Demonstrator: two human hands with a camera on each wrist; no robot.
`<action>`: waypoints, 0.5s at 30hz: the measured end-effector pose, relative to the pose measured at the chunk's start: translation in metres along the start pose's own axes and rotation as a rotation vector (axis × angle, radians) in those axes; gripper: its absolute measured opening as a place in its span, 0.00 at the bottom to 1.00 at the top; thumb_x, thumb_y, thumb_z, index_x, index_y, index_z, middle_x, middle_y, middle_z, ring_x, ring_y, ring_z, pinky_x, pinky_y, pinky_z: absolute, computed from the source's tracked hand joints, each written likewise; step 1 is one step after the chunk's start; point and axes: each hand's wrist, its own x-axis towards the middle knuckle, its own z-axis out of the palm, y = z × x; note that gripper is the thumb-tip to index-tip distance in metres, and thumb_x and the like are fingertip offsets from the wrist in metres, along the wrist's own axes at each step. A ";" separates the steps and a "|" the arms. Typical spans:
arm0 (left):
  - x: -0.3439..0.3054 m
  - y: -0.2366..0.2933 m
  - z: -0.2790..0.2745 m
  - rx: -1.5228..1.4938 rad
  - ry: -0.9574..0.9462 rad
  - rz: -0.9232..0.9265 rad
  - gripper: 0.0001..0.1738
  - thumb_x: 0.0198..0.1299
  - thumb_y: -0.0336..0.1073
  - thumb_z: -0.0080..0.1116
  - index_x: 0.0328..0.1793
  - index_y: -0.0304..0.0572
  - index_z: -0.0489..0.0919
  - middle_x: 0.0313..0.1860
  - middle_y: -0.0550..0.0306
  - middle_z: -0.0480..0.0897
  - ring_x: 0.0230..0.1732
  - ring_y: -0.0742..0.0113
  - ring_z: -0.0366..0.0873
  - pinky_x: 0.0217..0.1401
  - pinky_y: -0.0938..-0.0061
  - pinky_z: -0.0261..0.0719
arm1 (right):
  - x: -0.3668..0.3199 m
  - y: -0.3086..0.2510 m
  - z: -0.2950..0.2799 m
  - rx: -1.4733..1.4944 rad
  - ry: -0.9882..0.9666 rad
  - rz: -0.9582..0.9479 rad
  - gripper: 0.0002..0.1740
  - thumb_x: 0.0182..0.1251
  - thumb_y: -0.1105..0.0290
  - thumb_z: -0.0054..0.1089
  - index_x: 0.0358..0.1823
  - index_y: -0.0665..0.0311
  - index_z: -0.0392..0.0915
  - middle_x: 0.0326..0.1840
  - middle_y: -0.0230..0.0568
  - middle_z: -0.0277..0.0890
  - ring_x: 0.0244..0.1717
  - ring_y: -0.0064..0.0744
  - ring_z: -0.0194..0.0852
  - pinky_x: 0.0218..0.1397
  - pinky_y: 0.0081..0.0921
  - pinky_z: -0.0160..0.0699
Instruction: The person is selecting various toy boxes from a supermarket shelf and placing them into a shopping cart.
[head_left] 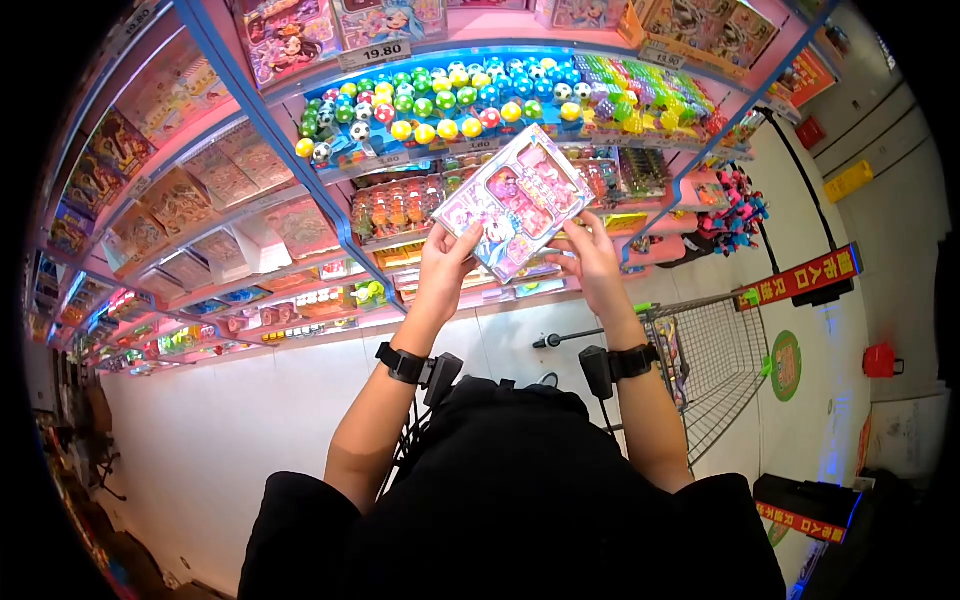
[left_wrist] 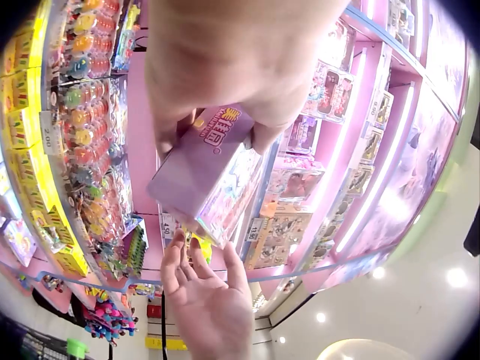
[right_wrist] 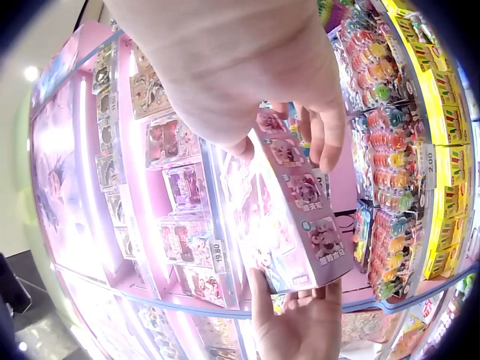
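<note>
A pink and purple toy box [head_left: 516, 204] with cartoon figures on its front is held up tilted before the shelves. My left hand [head_left: 449, 262] grips its lower left edge, thumb on the front and fingers behind. At the opposite edge, the loosely spread fingers of my right hand [head_left: 592, 262] are right at the box. The left wrist view shows the box's plain purple side [left_wrist: 196, 166] with pink lettering, and the right hand [left_wrist: 210, 307] palm-up past its far end. Small pictures line another side of the box [right_wrist: 304, 191] in the right wrist view.
Toy balls [head_left: 440, 100] in several colours fill a blue-lit shelf behind the box. Boxed toys [head_left: 215, 165] line shelves at left. A wire shopping cart [head_left: 715, 365] stands at my right, near a red sign [head_left: 800, 278]. Pale floor [head_left: 230, 420] lies below.
</note>
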 end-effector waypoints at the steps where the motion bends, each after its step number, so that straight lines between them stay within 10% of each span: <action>1: 0.001 0.002 0.005 0.039 0.005 0.049 0.28 0.63 0.37 0.67 0.65 0.38 0.68 0.57 0.55 0.80 0.57 0.68 0.79 0.60 0.69 0.78 | -0.001 -0.007 0.003 -0.010 0.011 -0.005 0.31 0.74 0.62 0.56 0.70 0.68 0.54 0.57 0.50 0.73 0.51 0.34 0.79 0.48 0.32 0.84; 6: 0.006 0.008 0.013 1.023 -0.154 0.928 0.31 0.47 0.29 0.68 0.61 0.46 0.76 0.60 0.52 0.78 0.65 0.51 0.74 0.70 0.54 0.65 | -0.003 -0.033 0.008 0.252 -0.282 0.073 0.30 0.77 0.56 0.51 0.71 0.66 0.57 0.65 0.48 0.69 0.60 0.38 0.74 0.59 0.44 0.79; 15: -0.007 0.029 0.009 1.333 -0.404 0.902 0.35 0.52 0.43 0.73 0.67 0.55 0.75 0.75 0.50 0.66 0.76 0.48 0.60 0.77 0.43 0.48 | -0.006 -0.015 0.009 0.410 -0.120 0.044 0.30 0.72 0.65 0.49 0.71 0.67 0.58 0.67 0.43 0.69 0.68 0.37 0.68 0.72 0.37 0.65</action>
